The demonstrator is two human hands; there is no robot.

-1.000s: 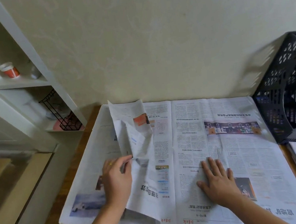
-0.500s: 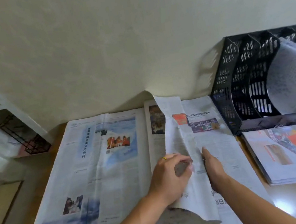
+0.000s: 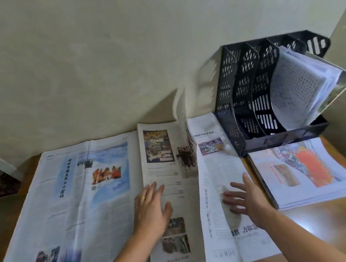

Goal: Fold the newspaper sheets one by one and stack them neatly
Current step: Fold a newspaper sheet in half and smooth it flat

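Newspaper (image 3: 101, 199) lies spread flat — left hand (image 3: 150, 210) and right hand (image 3: 248, 198) rest on it, fingers straight.

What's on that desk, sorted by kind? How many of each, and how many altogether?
Open newspaper spreads: 2, the wide left spread and the right spread being folded
Black file racks: 1, with papers in it
Stacks of printed pages: 1
Hands: 2, left hand and right hand
Total: 6
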